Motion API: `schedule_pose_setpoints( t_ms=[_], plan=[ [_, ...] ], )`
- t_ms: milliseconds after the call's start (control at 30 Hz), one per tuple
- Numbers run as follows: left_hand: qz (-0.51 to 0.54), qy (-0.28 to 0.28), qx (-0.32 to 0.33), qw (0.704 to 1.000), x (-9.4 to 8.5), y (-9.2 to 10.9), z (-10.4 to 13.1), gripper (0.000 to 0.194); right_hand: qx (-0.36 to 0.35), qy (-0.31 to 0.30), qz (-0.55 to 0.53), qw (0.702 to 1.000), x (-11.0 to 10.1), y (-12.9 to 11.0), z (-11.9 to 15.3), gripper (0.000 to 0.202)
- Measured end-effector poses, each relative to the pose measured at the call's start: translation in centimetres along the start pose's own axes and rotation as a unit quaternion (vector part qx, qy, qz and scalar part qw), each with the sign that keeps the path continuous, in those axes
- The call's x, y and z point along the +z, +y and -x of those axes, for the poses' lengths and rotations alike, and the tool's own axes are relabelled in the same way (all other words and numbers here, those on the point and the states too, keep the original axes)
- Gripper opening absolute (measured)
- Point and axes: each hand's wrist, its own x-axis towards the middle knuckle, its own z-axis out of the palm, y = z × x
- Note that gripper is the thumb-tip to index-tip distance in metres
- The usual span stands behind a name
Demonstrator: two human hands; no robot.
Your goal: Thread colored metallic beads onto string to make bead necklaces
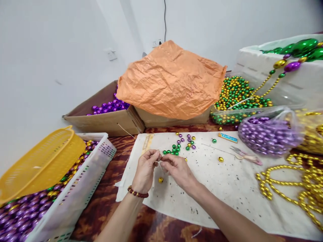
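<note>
Over the white cloth (191, 191), my left hand (146, 168) and my right hand (178, 168) meet, fingertips pinched together. A thin pale string (159, 161) runs between them, gripped by both hands. A beaded bracelet (137, 192) circles my left wrist. Just below the fingertips lies a gold bead (160, 180) on the cloth; whether the string passes through it I cannot tell. Right behind my hands, loose green beads (174, 148) sit in a cluster, with purple beads (189, 136) and a few gold ones farther back.
Thread snips (243, 154) and a long needle (217, 148) lie to the right, near a gold bead chain (282, 181). A bag of purple beads (268, 134) stands behind them. On the left is a white crate (83, 181) with a yellow basket (42, 161). Orange sheeting (171, 80) covers a box.
</note>
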Motion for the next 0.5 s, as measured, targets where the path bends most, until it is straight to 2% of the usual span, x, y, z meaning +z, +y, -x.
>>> schedule_pose_setpoints(
  t_ms=[133, 267, 333, 367, 400, 433, 467, 500],
  plan=[
    [-0.006, 0.040, 0.029, 0.999, 0.0, -0.8, 0.0, 0.024, 0.075, -0.033, -0.093, 0.992, 0.8, 0.5, 0.0, 0.026],
    [-0.040, 0.054, 0.038, 0.997, 0.3, -1.3, 0.1, 0.026, 0.063, -0.031, -0.169, 0.983, 1.5, 0.8, 0.1, 0.020],
    [-0.121, 0.077, 0.095, 0.985, 0.2, -1.2, 0.8, 0.023, 0.070, -0.010, -0.188, 0.980, 1.2, 0.7, 0.6, 0.020],
    [-0.184, 0.098, 0.151, 0.966, 0.0, -1.1, 1.3, 0.020, 0.079, -0.001, -0.187, 0.979, 0.7, 0.7, 1.0, 0.020],
    [-0.252, 0.121, 0.222, 0.934, -0.2, -0.8, 1.9, 0.017, 0.088, 0.004, -0.181, 0.980, 0.1, 0.6, 1.5, 0.019],
    [-0.324, 0.132, 0.294, 0.889, -0.4, -0.6, 2.4, 0.018, 0.097, 0.000, -0.173, 0.980, -0.7, 0.5, 2.3, 0.017],
    [-0.387, 0.092, 0.359, 0.845, -0.6, -0.4, 2.9, 0.024, 0.103, -0.006, -0.165, 0.981, -1.7, 0.4, 3.1, 0.016],
    [-0.435, 0.008, 0.402, 0.806, -0.6, -0.2, 3.4, 0.028, 0.106, -0.013, -0.158, 0.982, -2.8, 0.2, 4.1, 0.015]
  ],
)
